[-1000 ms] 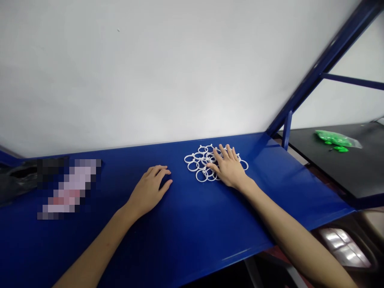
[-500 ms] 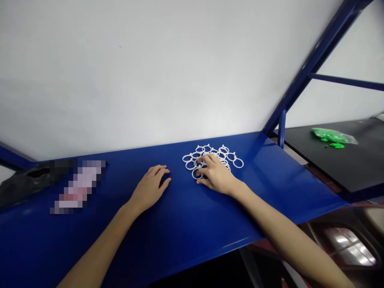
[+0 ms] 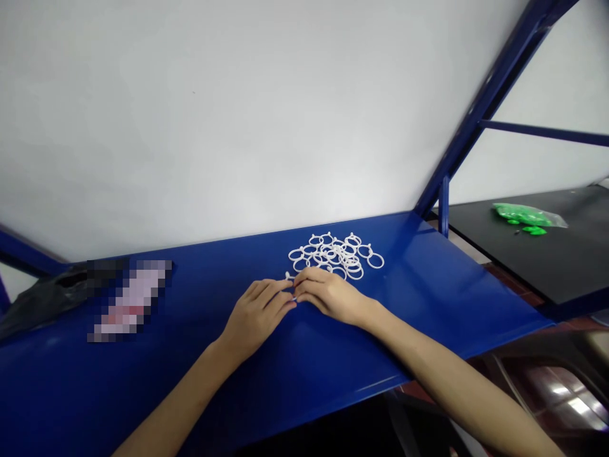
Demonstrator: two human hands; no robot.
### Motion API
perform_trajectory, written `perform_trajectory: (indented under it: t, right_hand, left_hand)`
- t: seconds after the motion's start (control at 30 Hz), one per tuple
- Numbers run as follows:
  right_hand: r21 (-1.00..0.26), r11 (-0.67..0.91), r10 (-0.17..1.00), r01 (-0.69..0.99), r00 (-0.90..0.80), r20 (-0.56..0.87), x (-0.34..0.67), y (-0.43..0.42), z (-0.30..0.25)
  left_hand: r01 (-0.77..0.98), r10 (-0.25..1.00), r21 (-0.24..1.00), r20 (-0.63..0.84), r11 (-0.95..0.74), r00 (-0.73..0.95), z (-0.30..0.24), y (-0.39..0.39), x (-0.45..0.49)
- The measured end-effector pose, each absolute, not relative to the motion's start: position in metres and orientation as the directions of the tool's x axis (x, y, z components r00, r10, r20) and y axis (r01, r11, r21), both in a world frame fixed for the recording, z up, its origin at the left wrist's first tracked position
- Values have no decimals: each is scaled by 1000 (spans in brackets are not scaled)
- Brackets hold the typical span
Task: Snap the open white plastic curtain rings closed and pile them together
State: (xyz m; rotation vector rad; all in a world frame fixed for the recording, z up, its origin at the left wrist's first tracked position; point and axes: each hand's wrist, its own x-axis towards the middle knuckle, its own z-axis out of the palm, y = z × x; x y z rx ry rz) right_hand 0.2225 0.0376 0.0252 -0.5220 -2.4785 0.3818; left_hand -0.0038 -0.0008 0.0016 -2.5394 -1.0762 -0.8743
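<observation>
A white plastic ring with a small knob (image 3: pixel 288 276) is mostly hidden between my fingertips, just above or on the blue table. My left hand (image 3: pixel 259 314) pinches its left side with the fingers closed together. From the right, my right hand (image 3: pixel 333 295) has its thumb and fingers closed on the same ring, and the two hands' fingertips nearly touch. Right behind my right hand lies a loose pile of white rings (image 3: pixel 352 261), several of them overlapping, each with a little knob on its edge.
Blue metal table (image 3: pixel 200 393) runs along a white wall. At its left lie a black plastic bag (image 3: pixel 42 298) and a blurred-out pinkish packet (image 3: pixel 137 285). A blue frame post (image 3: pixel 443 206) rises at the right end. Beyond it, a black table (image 3: pixel 504 254) bears a clear bag of green pieces (image 3: pixel 521 214).
My right hand has drawn back from the pile toward the left with one ring. My left hand has moved right to meet it, and its fingers have closed on the ring.
</observation>
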Motion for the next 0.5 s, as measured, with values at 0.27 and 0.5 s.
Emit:
perform_trajectory:
  t: [0.27, 0.5]
  right_hand:
    - [-166, 743, 663, 649, -678, 317, 251, 46, 44]
    - [-87, 728, 682, 680, -707, 188, 257, 54, 40]
  left_hand:
    - [735, 730, 225, 476, -640, 490, -3, 11, -16]
    - [764, 814, 296, 309, -573, 491, -6, 9, -20]
